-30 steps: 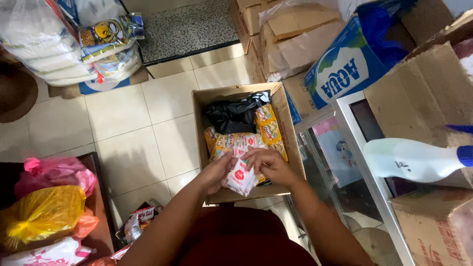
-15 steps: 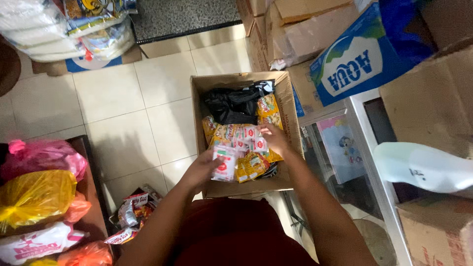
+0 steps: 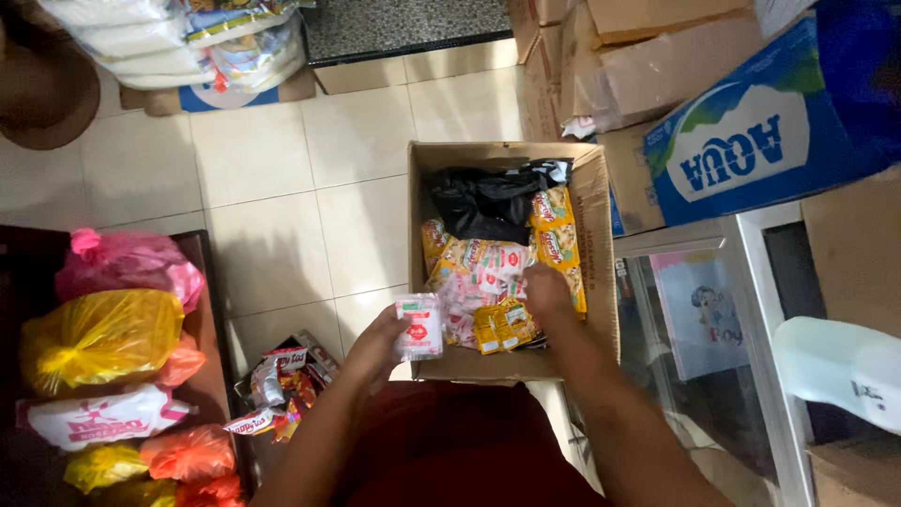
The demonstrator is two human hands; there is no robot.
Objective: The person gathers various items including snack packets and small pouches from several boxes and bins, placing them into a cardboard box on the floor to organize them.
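Left hand (image 3: 380, 343) grip closed, right hand (image 3: 547, 289) reaching forward, palm down

Head camera looks steeply down, close above an open cardboard box (image 3: 601, 235).

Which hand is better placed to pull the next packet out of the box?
Right. The right hand is empty and already rests among the packets inside the cardboard box, while the left hand holds a white packet outside its edge.

Box (image 3: 601, 202): matt brown cardboard, plain. Sachets (image 3: 479, 277) inside: glossy plastic film, crinkled. Black bag (image 3: 483, 202): thin shiny plastic. Small packet (image 3: 419, 327) in left hand (image 3: 375, 345): glossy wrapper. Floor (image 3: 253, 178): smooth glazed tiles, slight sheen.
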